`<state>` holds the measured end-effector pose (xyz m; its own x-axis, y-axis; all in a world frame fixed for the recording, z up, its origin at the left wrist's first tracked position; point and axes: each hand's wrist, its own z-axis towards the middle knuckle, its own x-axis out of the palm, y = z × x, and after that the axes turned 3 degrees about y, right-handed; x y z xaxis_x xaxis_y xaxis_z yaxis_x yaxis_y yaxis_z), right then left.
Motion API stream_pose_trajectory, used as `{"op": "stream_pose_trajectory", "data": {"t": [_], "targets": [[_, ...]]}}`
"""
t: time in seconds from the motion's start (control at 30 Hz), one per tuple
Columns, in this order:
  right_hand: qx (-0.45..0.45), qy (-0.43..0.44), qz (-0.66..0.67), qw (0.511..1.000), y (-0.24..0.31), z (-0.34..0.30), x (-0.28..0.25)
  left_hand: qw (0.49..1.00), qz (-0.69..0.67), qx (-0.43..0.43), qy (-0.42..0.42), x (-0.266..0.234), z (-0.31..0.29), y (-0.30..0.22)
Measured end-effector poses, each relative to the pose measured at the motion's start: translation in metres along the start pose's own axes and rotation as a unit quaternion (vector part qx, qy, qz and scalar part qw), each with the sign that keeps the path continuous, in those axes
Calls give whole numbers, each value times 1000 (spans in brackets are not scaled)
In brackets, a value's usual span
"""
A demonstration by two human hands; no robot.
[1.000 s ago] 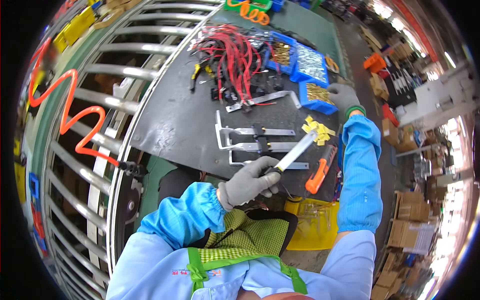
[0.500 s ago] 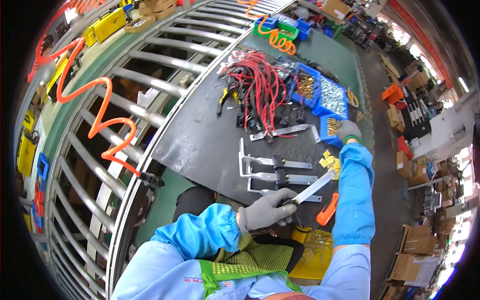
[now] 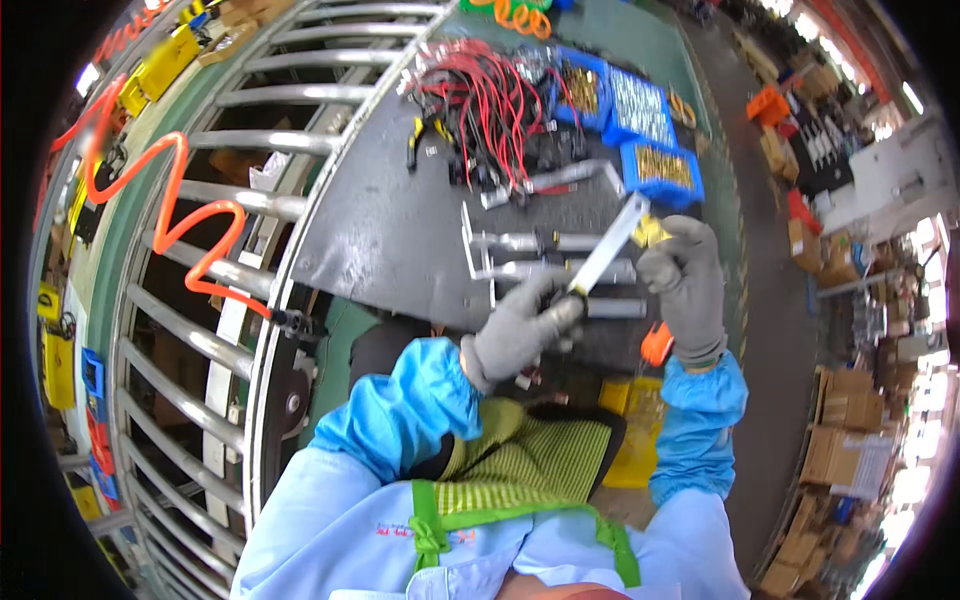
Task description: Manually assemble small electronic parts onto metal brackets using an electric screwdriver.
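Observation:
A flat metal bar (image 3: 600, 258) is gripped near its lower end by my gloved left hand (image 3: 525, 328), its far end raised at an angle toward the upper right. My gloved right hand (image 3: 690, 285) is beside that far end, thumb and fingers pinched together; whatever they hold is too small to make out. Small yellow pieces (image 3: 650, 232) show between the bar's end and my right fingertips. Behind them sits a small blue bin (image 3: 694, 190) of brass-coloured fasteners. Several bent metal brackets (image 3: 507, 242) lie on the dark tabletop, beyond my left hand.
Red and black wires (image 3: 510, 100) are heaped at the back, with yellow-handled pliers (image 3: 414, 142) to their left. A blue bin (image 3: 640, 135) holds silvery parts. An orange tool (image 3: 657, 344) lies near my right wrist. A roller conveyor (image 3: 270, 145) runs along the left.
My right hand has come back from the small blue bin to the bar's far end, fingers pinched. My left hand still holds the bar. The head view has shifted.

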<state>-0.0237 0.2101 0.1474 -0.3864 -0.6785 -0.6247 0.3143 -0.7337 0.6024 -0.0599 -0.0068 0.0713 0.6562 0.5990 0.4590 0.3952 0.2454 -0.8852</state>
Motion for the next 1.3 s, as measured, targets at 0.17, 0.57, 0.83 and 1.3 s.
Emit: {"op": "stream_pose_trajectory", "data": {"t": [0.17,0.57,0.83,1.3], "targets": [[16,64,31,997,42,-57,34,996,42,78,22,2,-8,2],[116,45,-67,990,81,-75,46,920,291,261,33,-1,-24,6],[108,-21,46,993,77,-76,47,905,270,320,78,-1,-26,5],[228,91,162,956,61,-72,30,973,124,148,128,10,-29,4]]}}
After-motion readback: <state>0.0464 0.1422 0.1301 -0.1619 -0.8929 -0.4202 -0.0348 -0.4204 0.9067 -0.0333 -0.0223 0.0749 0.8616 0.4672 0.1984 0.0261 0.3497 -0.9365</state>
